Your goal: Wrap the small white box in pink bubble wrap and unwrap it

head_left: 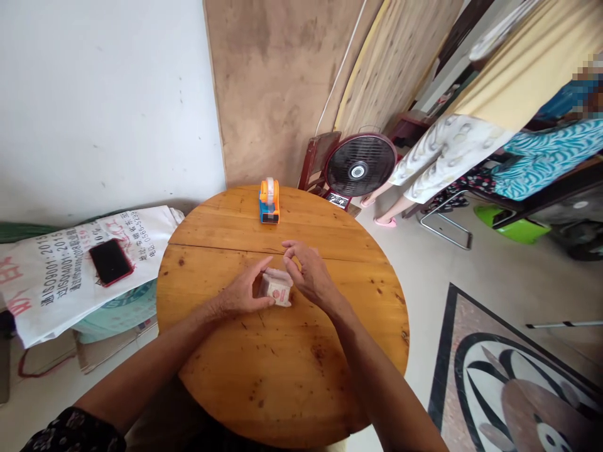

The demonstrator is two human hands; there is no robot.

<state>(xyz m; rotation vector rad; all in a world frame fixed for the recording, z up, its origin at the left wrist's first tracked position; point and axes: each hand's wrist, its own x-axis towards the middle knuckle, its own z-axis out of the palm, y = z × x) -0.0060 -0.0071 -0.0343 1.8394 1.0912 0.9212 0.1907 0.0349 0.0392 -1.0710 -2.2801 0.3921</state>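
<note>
Well now, all the action sat near the middle of the round wooden table [292,376], where a small clear packet [277,293] lay between two bare hands! The left hand [241,290] had thumb and forefinger spread wide about the packet's side, the thumb right up against its near edge: a bracing stance, I'd have said, to stop so light a thing skating over smooth wood. And the right hand [311,273]? Up at the packet's other side, fingers loosely curled, thumb bent in, probably angled that way to leave the packet in plain sight; whether it touched it, or pinched anything thin, I couldn't tell.

Toward the table's far edge stood an orange-and-blue tape dispenser [269,201], roll showing, apart from both hands, likely parked there to leave elbow room. Off the table's left side, a black phone [112,261] with a red edge lay on a printed white sack [151,226], safely out of the way, it seemed.

And the packet itself, what a dainty customer! Boxy, see-through at the sides, pale within, with reddish print on its upturned face and a filmy rim along the far side. That print was too small to read.
</note>
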